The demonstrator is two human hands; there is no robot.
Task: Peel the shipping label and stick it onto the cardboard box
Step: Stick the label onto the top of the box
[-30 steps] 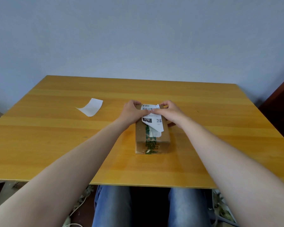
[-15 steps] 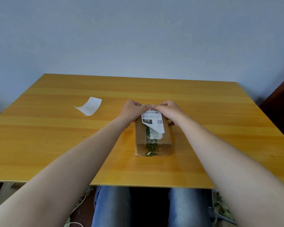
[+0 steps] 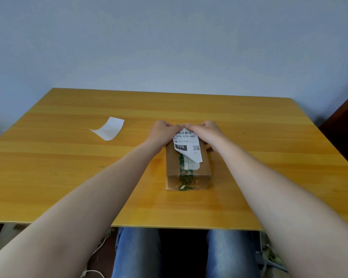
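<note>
A curled white paper slip lies on the glossy yellow wooden table, well to the left of the fingers. The left hand and the right hand meet over the far end of a small oblong cardboard box sealed with green-printed tape. Their fingers are curled, pinching the far edge of the shipping label. The white label, printed with a barcode and "070-070-A80", runs from the fingers toward the person along the box top, its near end lifted and curling.
</note>
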